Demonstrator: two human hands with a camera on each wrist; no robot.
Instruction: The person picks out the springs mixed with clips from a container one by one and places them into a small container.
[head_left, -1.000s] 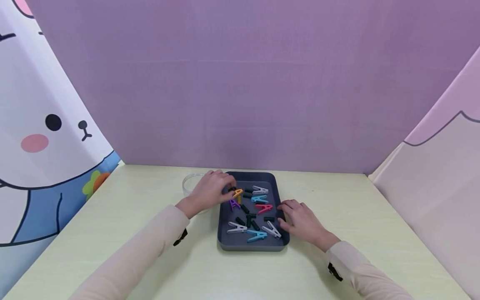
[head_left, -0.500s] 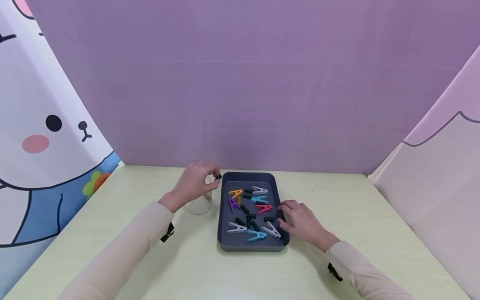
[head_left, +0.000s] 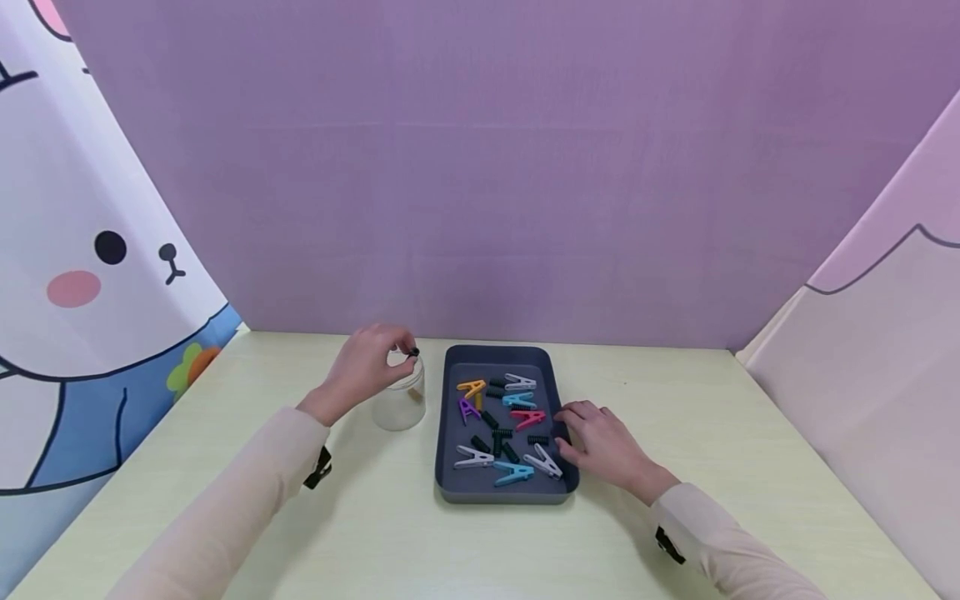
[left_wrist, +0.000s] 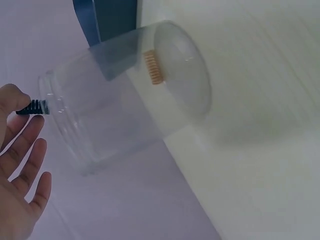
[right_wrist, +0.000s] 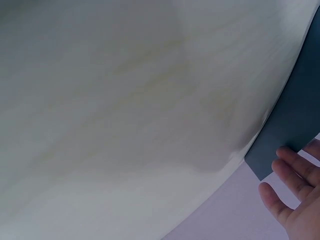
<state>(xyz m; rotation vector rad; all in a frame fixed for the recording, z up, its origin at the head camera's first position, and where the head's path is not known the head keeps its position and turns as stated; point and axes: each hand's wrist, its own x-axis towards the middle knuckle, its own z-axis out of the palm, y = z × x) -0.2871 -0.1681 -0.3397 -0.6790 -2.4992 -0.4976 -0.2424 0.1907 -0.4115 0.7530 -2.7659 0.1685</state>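
Note:
My left hand is over the mouth of a clear jar that stands left of the tray. Thumb and forefinger pinch a small black coil spring, its end right at the jar's rim in the left wrist view. Inside the jar, near its bottom, lies an orange-brown spring. My right hand rests with relaxed fingers at the right edge of a dark grey tray. The tray holds black springs and clothespins in several colours, among them a red clothespin and a purple clothespin.
Tray and jar stand on a pale wood-look table. A purple cloth wall rises behind the table, with a cartoon-printed cloth at the left and a pale cloth at the right.
My left hand has gone from the far left of the tray to the jar, bringing the black spring with it. My right hand has stayed at the tray's edge.

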